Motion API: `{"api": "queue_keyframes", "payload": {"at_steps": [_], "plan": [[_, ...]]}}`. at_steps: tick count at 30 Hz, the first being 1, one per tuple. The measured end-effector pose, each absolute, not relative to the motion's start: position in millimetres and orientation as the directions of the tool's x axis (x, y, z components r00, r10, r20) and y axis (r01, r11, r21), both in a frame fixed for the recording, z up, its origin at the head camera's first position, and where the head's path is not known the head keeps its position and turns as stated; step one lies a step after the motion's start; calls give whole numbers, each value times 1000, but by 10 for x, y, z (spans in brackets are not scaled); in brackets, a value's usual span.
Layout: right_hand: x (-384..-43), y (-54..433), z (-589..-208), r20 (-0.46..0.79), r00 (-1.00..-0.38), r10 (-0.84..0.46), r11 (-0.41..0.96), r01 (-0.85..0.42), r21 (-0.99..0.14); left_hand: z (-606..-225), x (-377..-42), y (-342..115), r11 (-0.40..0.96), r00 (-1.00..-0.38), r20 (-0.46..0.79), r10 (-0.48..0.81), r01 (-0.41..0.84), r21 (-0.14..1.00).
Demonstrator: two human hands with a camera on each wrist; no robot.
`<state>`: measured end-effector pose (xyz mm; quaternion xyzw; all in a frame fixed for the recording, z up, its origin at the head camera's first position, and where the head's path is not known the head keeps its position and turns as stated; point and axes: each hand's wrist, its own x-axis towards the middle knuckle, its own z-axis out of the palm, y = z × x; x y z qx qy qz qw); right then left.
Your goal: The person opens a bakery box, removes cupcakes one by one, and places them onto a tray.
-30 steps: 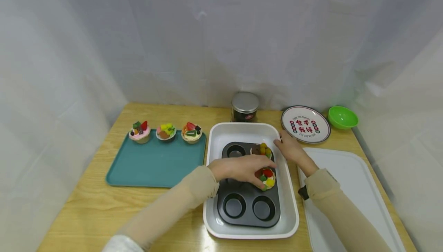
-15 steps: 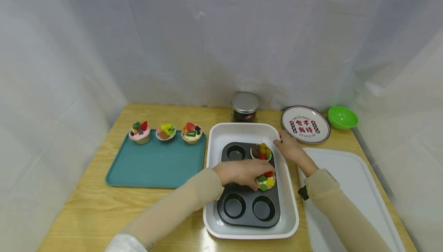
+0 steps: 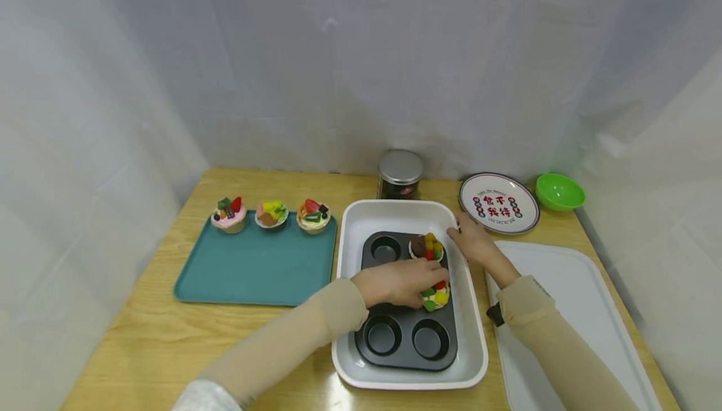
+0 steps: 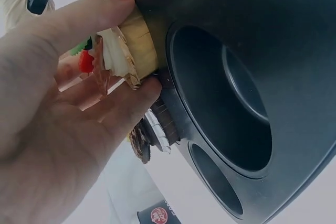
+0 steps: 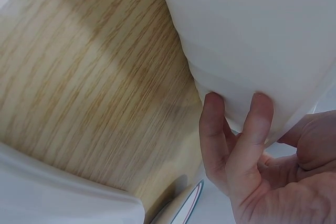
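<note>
Cupcake [image 3: 437, 298], one: I am holding it at the muffin tin [image 3: 406, 343], middle right. Left hand [image 3: 399, 282]: pinching it. Right hand [image 3: 476, 242]: gripping white tub [image 3: 479, 336]. Risk, likely: uneven pinching tipping it; hard squeezing denting it.

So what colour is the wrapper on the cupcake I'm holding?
The wrapper is gold, clearest in the left wrist view.

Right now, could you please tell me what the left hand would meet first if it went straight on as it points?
Beyond the cupcake it holds, the left hand would probably meet the right side of the white basin, though height is unclear.
</note>
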<state>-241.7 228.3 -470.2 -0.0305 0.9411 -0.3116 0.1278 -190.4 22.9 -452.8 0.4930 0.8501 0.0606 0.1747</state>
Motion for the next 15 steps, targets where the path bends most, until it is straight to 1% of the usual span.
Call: {"api": "queue_keyframes", "payload": {"at_steps": [5,15], "plan": [[-2419,2290,-4706,-218,-966,-137,804,20,-595,-4532,-1911,235,495,-448,-220,867,822,279],[-2419,2287,-4705,-221,-964,-146,803,15,-596,-4531,-1976,230,495,-444,-218,869,794,354]]}}
